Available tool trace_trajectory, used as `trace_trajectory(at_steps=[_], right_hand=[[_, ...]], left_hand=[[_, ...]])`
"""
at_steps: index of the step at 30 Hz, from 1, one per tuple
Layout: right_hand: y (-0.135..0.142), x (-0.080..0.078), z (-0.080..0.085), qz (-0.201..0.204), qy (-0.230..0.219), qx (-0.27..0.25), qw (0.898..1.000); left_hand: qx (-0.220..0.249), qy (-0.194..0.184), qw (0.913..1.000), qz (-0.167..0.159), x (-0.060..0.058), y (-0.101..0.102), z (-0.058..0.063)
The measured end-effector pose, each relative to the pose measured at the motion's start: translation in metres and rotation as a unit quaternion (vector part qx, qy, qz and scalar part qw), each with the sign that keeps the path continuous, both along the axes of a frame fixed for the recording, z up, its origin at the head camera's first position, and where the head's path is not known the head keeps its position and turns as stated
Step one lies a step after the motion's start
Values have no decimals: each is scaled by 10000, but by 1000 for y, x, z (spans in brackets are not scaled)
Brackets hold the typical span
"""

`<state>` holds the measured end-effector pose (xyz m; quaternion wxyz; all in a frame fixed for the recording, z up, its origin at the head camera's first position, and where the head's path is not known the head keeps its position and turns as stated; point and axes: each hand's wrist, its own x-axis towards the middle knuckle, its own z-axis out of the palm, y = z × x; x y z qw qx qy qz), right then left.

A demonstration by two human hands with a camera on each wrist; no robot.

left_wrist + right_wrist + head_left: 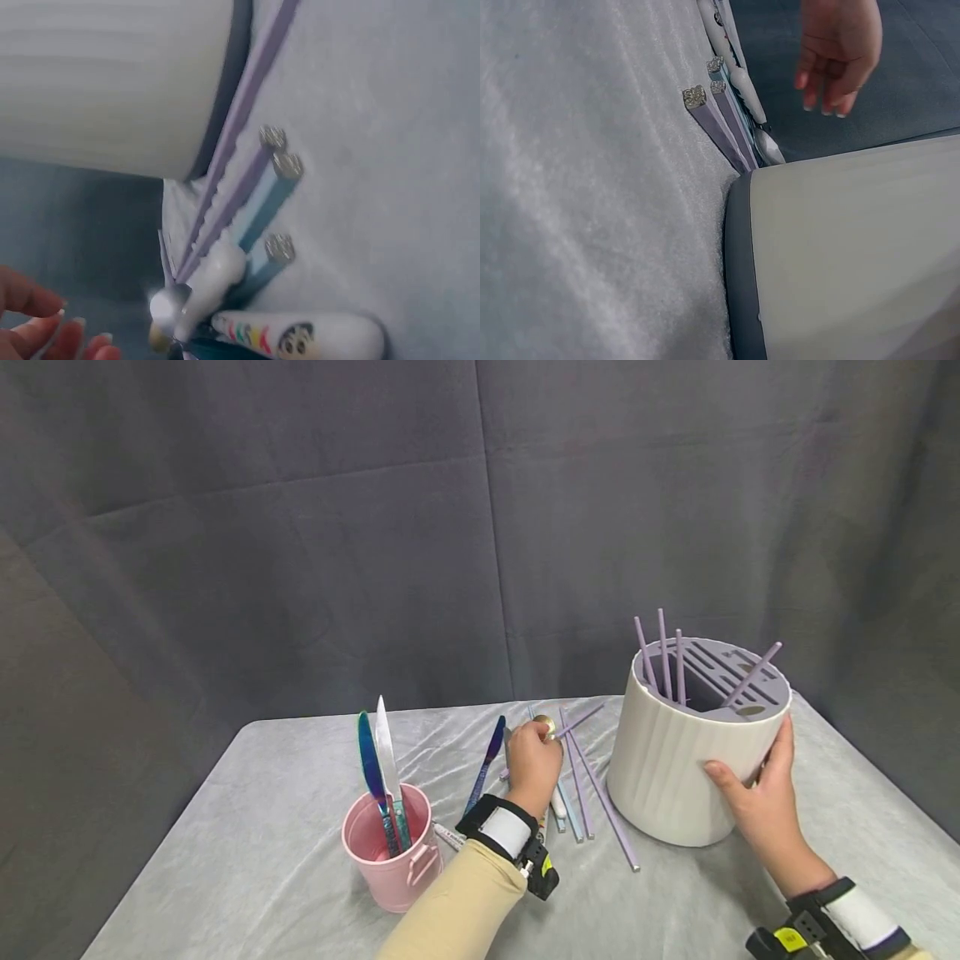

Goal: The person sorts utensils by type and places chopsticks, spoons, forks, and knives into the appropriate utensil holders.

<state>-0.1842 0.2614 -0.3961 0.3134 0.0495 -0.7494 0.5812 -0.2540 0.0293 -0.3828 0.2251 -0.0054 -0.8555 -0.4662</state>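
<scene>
We see the white holder [675, 768] on the cloth [225, 843], near to the table's far edge. The right edge passes to the right of the holder; in front of the holder we have a wide stretch of cloth. Our right hand [765, 797] grips the holder's right side, with thumb on its front. Our left hand [534, 764] is left of the holder, above the pile, its fingers loosely bent and holding nothing. We count four purple sticks [680, 668] in the holder. Left of the holder lie two blue sticks [262, 206], at least two loose purple sticks [612, 820], one loose knife [491, 747] and at least one spoon [171, 304]. Farther left of the holder, one pink bucket [390, 893] contains two knives [385, 743].
</scene>
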Motion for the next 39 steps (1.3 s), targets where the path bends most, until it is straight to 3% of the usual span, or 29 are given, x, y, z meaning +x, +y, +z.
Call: trace_trajectory(at_steps=[8,13,20,24,28,39], right_hand=[[0,1,0,-3,-59,39,10000],[-1,1,1,82,89,-35,9999],[0,0,0,97,128,-77,9998],[-1,1,0,73,95,-48,9999],[-1,2,1,45,51,-5,10000],[-2,1,1,18,63,-41,10000]], left_hand=[[-543,-1045,9930,-106,-2,-11,-12],[-770,-1296,9885,-92,-2,-14,-19],[-1385,-1763,9745,-62,-4,-9,-20],[-1716,-1805,9685,-73,-4,-6,-21],[-1950,-1611,9675,-37,-3,-4,-24],[-2182,-1672,9612,212,-11,-2,-24]])
